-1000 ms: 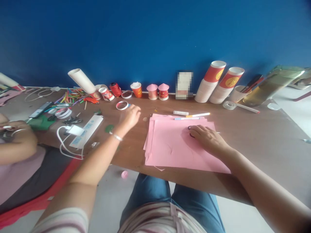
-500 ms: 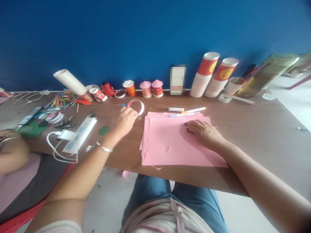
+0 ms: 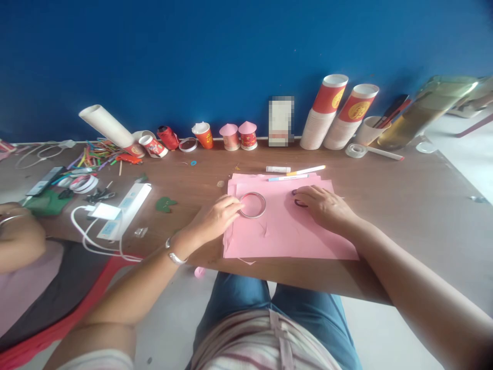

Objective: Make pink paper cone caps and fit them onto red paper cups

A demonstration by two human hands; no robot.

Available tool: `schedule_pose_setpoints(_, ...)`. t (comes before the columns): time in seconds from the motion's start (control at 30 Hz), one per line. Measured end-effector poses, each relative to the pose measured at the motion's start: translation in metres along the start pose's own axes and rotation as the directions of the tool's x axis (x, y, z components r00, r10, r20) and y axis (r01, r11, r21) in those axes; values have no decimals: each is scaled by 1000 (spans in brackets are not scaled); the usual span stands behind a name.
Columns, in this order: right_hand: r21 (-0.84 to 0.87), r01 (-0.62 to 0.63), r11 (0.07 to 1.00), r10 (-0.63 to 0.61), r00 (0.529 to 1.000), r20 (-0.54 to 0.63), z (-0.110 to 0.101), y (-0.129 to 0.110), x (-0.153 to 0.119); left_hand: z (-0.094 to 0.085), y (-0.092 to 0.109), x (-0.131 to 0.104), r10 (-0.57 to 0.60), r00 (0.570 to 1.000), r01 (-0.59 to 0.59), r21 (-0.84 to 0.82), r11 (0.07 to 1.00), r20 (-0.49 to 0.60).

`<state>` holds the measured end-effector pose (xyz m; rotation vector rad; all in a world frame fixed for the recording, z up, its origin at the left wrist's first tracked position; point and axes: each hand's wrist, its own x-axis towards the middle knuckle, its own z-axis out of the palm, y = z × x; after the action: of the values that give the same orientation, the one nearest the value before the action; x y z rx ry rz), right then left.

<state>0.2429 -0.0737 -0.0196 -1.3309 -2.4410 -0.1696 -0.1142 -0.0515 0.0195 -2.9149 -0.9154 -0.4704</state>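
Note:
My left hand pinches the left edge of a thin pale ring, which looks like a band cut from a paper cup. The ring is over the left half of a stack of pink paper, and pink shows through its middle. My right hand lies palm down on the right part of the stack, its fingers bent over scissors. Dark handle loops of the scissors stick out past the fingertips; most of the blades are hidden. Several markers lie along the paper's far edge.
Paper cup stacks, a pen cup and two cone-topped cups line the blue wall. To the left are a white power strip with cables, a green scrap and a co-worker's arm.
My left hand has brought the ring right and nearer me, from the bare table onto the pink paper. The green scrap is now folded or notched. My right hand stays in place.

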Motion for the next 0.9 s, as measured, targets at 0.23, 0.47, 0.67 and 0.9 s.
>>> schedule_pose_setpoints(0.23, -22, 38, 999, -39, 997, -60, -2, -1, 1, -5, -3, -16, -207, 975, 207, 6, 978, 80)
schedule_pose_setpoints(0.47, -164, 63, 984, -78, 994, -82, 6, 3, 0, -3, 6, -1, -68, 997, 65, 59, 996, 38)
schedule_pose_setpoints(0.67, -170, 73, 983, -81, 996, -42, 2, 3, 0, 3, -2, 6, 41, 996, -45, 62, 997, 74)
schedule_pose_setpoints(0.9, -150, 59, 987, -63, 998, -22, 2, 5, -1, 3, -5, 3, 58, 995, -57, -9, 998, 85)
